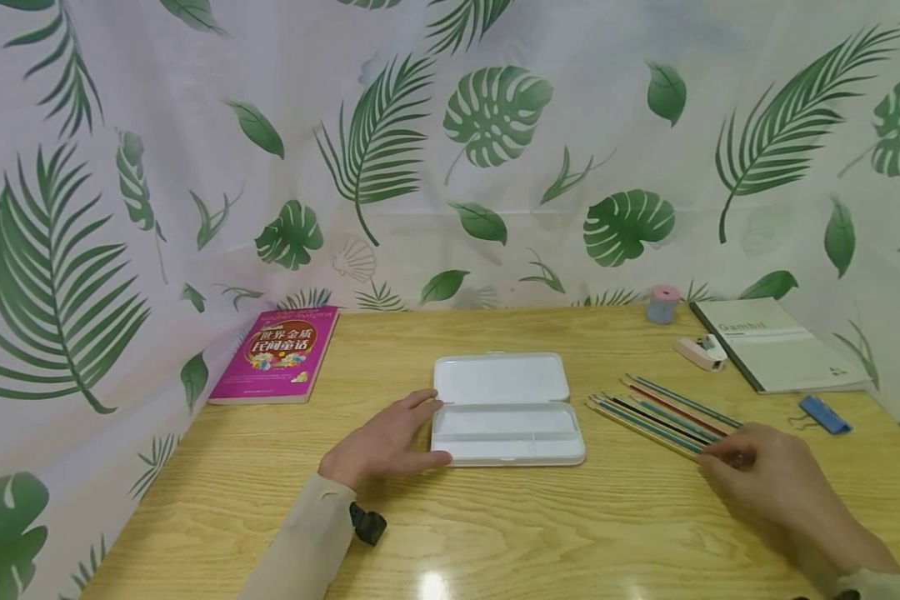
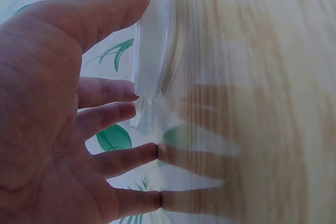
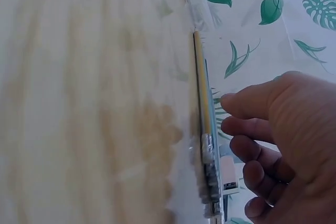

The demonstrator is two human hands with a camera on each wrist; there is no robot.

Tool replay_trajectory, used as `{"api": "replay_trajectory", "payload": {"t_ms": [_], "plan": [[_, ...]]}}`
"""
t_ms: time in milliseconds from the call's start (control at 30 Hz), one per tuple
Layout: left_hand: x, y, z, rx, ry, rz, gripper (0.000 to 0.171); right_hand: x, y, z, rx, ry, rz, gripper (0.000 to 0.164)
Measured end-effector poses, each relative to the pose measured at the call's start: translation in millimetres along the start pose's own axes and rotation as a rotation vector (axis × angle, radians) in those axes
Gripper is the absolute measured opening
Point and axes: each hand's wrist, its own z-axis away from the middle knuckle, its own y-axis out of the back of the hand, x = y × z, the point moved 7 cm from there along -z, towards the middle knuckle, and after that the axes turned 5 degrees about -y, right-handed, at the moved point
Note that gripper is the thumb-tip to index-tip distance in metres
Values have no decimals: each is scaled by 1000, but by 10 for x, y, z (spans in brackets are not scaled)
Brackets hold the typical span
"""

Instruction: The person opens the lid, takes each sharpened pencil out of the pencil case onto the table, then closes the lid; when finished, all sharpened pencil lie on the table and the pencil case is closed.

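Observation:
A white pencil case (image 1: 507,460) lies with its lid (image 1: 501,379) laid back, showing a bare divided tray. My left hand (image 1: 386,442) is at the case's left side, thumb near the front corner and fingers spread toward the hinge. In the left wrist view its thumb (image 2: 118,11) overlaps the white side wall (image 2: 155,35). Several pencils (image 1: 645,423) lie side by side on the table, slanting, right of the case. Over their right-hand ends is my right hand (image 1: 768,471), fingers loosely bent. A narrow gap separates its fingertips (image 3: 229,101) from the pencils (image 3: 205,98) in the right wrist view.
A magenta book (image 1: 270,358) lies at the back left. Behind the pencils are a pink stapler (image 1: 699,352), a small pink-and-blue cylinder (image 1: 662,305) and a pale notebook (image 1: 783,346). A blue binder clip (image 1: 825,415) is near the right hand. A leaf-patterned sheet hangs behind the wooden table.

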Motion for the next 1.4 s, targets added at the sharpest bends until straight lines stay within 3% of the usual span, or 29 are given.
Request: {"api": "replay_trajectory", "payload": {"t_ms": [233, 600, 933, 1400], "plan": [[-24, 2, 13, -5, 11, 5, 82, -256, 41, -114, 102, 119, -26, 6], [-43, -10, 34, 1, 8, 18, 81, -751, -191, -349, 116, 199, -165, 5], [-44, -39, 16, -9, 13, 14, 83, -1139, -448, -508, 79, 272, -253, 6], [-34, 3, 10, -4, 9, 19, 82, -1429, -640, -621, 3, 317, -291, 8]]}}
